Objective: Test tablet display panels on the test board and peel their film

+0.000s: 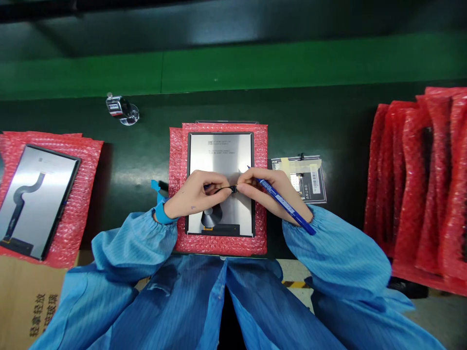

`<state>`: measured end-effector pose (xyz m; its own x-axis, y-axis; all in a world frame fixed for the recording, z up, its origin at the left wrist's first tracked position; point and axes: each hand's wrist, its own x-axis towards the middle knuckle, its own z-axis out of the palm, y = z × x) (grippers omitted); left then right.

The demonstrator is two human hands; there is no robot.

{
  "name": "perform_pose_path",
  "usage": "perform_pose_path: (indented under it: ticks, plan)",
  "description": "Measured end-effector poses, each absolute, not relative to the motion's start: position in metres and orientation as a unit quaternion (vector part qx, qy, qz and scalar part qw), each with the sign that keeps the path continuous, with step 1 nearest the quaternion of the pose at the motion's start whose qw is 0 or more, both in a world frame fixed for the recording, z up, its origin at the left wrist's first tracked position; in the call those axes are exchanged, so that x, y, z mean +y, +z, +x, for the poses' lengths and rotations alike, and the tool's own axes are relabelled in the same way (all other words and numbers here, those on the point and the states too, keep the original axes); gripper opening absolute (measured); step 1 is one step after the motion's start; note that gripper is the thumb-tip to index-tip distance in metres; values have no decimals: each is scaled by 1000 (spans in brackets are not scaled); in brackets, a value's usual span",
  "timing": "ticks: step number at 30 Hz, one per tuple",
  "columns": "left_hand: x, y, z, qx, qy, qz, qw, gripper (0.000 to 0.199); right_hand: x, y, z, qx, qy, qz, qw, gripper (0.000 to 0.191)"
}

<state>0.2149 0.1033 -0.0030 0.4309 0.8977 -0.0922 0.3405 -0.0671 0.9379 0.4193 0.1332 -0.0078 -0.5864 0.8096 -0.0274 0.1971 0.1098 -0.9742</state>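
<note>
A display panel (241,146) with a silvery back lies on red bubble-wrap bags (261,204) before me. A black flex cable (212,217) curves up from the panel's lower edge. My left hand (204,192) pinches this cable near its connector end (234,189), over the middle of the panel. Thumb and forefinger of my right hand (268,187) close at the other side of that connector; whether they grip it or only touch it I cannot tell. A blue marker pen (286,206) is tucked in my right hand, slanting back over the wrist.
To the left, another display panel (40,187) with its flex cable lies on red bubble wrap. A chrome tally counter (122,109) stands behind. At right are a device assembly with labels (314,182) and a row of red bubble-wrap bags (416,189). A cardboard box (32,296) sits lower left.
</note>
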Motion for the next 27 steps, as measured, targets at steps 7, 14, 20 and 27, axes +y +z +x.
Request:
perform_pose_path:
  ticks: [7, 14, 20, 27]
  plan:
    - [106, -2, 213, 427, 263, 670, 547, 28, 132, -12, 421, -702, 566, -355, 248, 22]
    - [105, -2, 212, 414, 241, 667, 571, 28, 131, -8, 424, -735, 552, -331, 214, 19]
    - [106, -5, 216, 428, 254, 673, 548, 28, 123, -13, 411, -747, 474, -386, 262, 15]
    - [86, 29, 182, 587, 309, 674, 326, 49, 112, 10, 451, -666, 225, -493, 512, 27]
